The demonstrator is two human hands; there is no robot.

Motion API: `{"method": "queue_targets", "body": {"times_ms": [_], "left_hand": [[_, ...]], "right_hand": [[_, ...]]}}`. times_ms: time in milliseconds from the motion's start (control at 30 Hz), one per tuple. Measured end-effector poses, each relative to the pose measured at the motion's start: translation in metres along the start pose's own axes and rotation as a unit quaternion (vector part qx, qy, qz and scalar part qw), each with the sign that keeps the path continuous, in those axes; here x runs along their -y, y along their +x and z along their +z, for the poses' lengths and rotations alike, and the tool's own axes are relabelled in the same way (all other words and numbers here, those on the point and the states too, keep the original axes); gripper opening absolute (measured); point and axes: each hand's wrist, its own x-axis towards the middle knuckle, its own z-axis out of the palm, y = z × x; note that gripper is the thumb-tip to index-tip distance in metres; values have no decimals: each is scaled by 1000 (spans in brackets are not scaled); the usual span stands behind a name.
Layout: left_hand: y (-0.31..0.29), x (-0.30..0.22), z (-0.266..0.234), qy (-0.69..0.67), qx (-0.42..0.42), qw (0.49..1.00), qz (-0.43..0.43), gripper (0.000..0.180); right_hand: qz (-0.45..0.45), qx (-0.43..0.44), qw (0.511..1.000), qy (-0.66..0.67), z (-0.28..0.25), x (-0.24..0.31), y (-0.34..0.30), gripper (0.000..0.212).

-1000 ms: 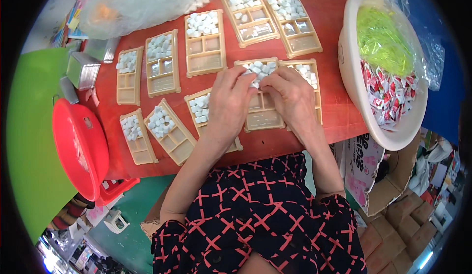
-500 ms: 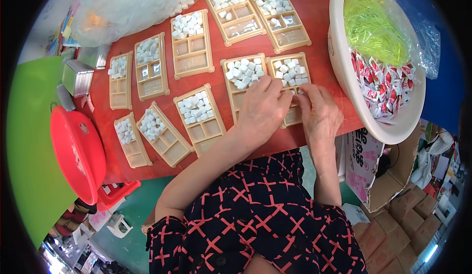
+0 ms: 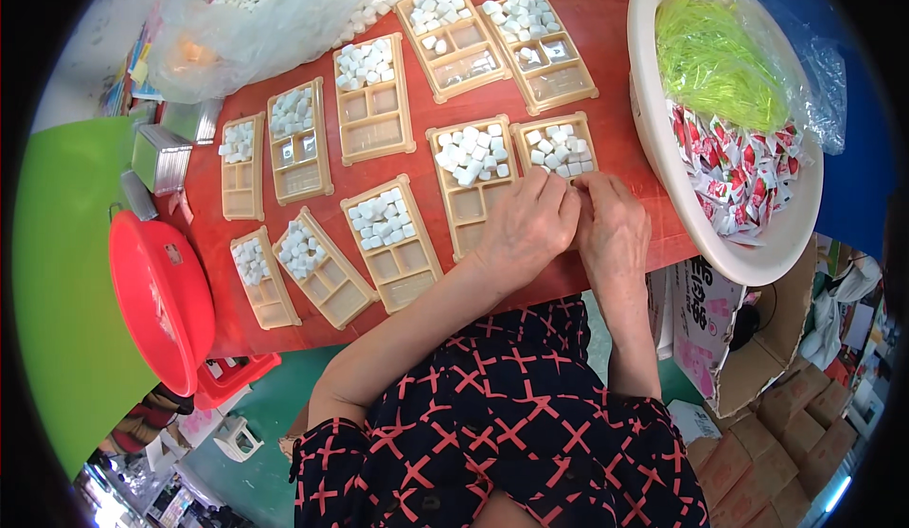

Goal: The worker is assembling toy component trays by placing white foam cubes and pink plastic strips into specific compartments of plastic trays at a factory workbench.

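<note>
1. Over the lower part of the rightmost near tray (image 3: 555, 119), the person's left hand (image 3: 524, 228) and right hand (image 3: 614, 230) nearly meet.
2. Their fingers (image 3: 590, 185) curl almost closed; whether they grip anything cannot be told.
3. Just beyond, white cubes (image 3: 561, 152) fill that tray's top compartment.
4. Leftward, other beige trays (image 3: 407, 291) lie on the red table (image 3: 611, 45).
5. Rightward, a pale basin (image 3: 641, 40) holds green strands (image 3: 720, 64) and red-and-white packets (image 3: 743, 182).

Rimmed beige tray (image 3: 551, 119), flat on red table (image 3: 611, 83); near part hidden. Small white blocks (image 3: 561, 149), loosely heaped, in its far compartment.
</note>
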Motion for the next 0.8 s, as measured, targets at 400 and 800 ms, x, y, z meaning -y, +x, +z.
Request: {"method": "queue_targets", "body": {"times_ms": [400,800], "left_hand": [[10,15,-11,-207,-131,963,-114,14],[20,36,-9,-129,-133,977,-103,22]], "right_hand": [[-98,-209,973,-4,10,-11,35,14],[-61,-135,988,46,15,-5,48,16]]}}
